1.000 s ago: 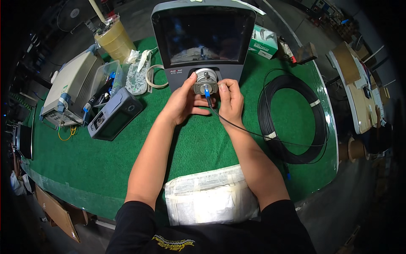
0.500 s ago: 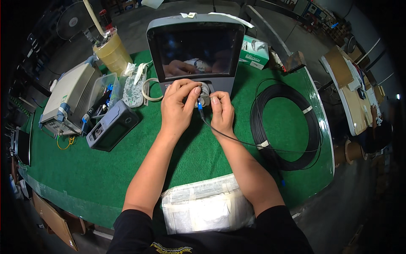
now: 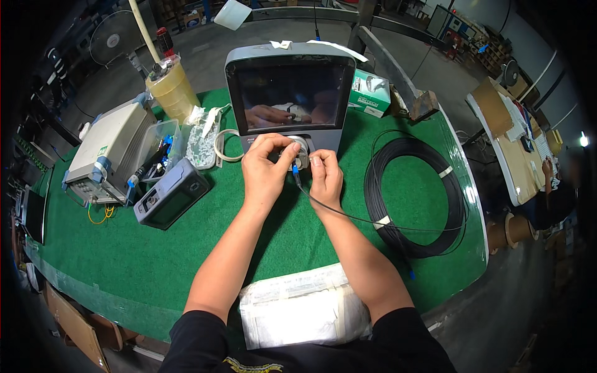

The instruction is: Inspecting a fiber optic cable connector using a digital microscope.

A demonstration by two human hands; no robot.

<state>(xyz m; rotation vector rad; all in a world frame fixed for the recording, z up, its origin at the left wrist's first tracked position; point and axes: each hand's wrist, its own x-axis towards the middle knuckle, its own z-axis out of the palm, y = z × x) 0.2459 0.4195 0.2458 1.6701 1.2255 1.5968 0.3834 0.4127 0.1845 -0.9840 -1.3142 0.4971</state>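
A grey unit with a dark screen [image 3: 289,93] stands upright in front of me, with a round grey metal fitting [image 3: 302,160] at the base of its front. My left hand [image 3: 261,171] is closed at the fitting's left side, thumb and fingers curled against it. A blue fibre connector [image 3: 295,168] on a black cable points up into the fitting's lower edge, beside my left thumb. On the right side, my right hand [image 3: 327,177] pinches with thumb and forefinger; what lies between those fingertips is hidden. The cable crosses over my right wrist toward a black cable coil [image 3: 375,199].
At left are a beige instrument [image 3: 109,146], a grey handheld device [image 3: 171,194], a clear bin of blue connectors [image 3: 163,146] and a tape-roll stack [image 3: 173,90]. A green-white wipes box [image 3: 370,93] stands behind right. A white wrapped pad [image 3: 301,308] lies near me.
The view has tilted slightly, so the far items sit lower in the picture. Both hands stay at the fitting with much the same grip, and the connector remains against it.
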